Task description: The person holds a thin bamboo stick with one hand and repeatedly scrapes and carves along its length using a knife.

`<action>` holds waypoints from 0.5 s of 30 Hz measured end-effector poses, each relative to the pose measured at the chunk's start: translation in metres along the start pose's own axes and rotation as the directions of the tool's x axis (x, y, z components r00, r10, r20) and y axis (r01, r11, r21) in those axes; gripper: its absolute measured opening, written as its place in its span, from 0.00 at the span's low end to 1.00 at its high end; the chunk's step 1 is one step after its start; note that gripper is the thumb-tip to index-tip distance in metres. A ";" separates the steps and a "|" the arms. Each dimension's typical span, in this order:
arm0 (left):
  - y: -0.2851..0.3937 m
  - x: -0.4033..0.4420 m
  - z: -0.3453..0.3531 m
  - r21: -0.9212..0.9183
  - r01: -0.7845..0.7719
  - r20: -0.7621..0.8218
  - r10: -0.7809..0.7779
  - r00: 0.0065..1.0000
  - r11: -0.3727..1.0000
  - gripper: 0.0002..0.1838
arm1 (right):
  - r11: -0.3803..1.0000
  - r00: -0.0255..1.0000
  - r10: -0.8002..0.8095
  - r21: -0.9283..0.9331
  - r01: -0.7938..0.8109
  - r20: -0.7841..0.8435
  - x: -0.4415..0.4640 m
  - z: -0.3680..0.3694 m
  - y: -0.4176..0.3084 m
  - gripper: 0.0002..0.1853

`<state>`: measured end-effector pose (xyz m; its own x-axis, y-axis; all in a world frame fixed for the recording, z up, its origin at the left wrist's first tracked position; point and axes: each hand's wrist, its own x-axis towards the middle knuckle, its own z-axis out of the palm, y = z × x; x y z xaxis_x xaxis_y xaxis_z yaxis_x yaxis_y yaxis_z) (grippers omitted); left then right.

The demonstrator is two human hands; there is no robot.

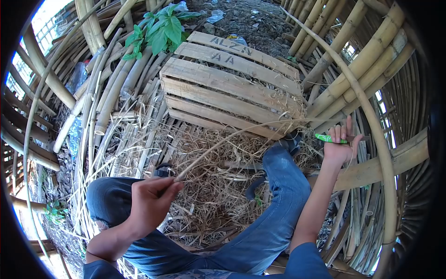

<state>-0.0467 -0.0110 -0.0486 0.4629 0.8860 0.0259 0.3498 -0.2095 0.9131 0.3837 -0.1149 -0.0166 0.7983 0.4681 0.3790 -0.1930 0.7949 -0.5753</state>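
Observation:
My left hand (155, 200) is closed in a pinch on one end of a thin, pale bamboo strip (232, 136). The strip curves up and to the right, over the shavings and past the crate's lower corner, toward my right hand (340, 142). In that hand lies a knife with a green patterned handle (331, 138), some fingers curled around it while the index finger and thumb stick out. Its blade is hard to make out against the background. Whether the strip's far end touches my right hand, I cannot tell.
A slatted wooden crate (223, 86) with stencilled letters lies ahead, beyond my bent legs. Bamboo shavings (209, 186) cover the ground between my knees. Bamboo poles (367, 69) stand and lean at the right, and more lie at the left (116, 93) beside a leafy plant (165, 30).

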 end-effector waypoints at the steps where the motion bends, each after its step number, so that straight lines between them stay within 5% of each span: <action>1: 0.003 -0.003 0.002 -0.010 -0.008 0.016 0.008 1.000 1.000 0.08 | 1.000 1.000 -0.003 0.000 0.003 -0.001 0.001 -0.001 0.000 0.32; 4: 0.013 -0.004 0.001 -0.063 0.022 0.051 -0.019 0.999 0.998 0.08 | 0.998 0.998 0.059 0.017 -0.059 -0.006 0.003 -0.005 0.000 0.28; 9: 0.016 0.000 -0.004 -0.075 0.060 0.100 -0.052 0.994 0.995 0.09 | 0.958 0.988 0.105 -0.254 -0.131 -0.116 -0.005 0.014 0.013 0.21; 11: 0.022 0.000 -0.004 -0.151 0.188 0.139 -0.168 0.976 0.970 0.11 | 0.949 0.983 0.142 -0.268 -0.168 -0.112 -0.017 0.033 0.022 0.16; 15: 0.028 0.004 -0.005 -0.217 0.287 0.212 -0.242 0.947 0.933 0.13 | 0.812 0.910 0.398 -0.417 -0.407 -0.113 -0.055 0.072 0.053 0.08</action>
<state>-0.0391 -0.0112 -0.0208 0.5264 0.8019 -0.2826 0.2828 0.1483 0.9476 0.2885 -0.0703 -0.0159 0.7142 0.6991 0.0338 -0.2441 0.2940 -0.9241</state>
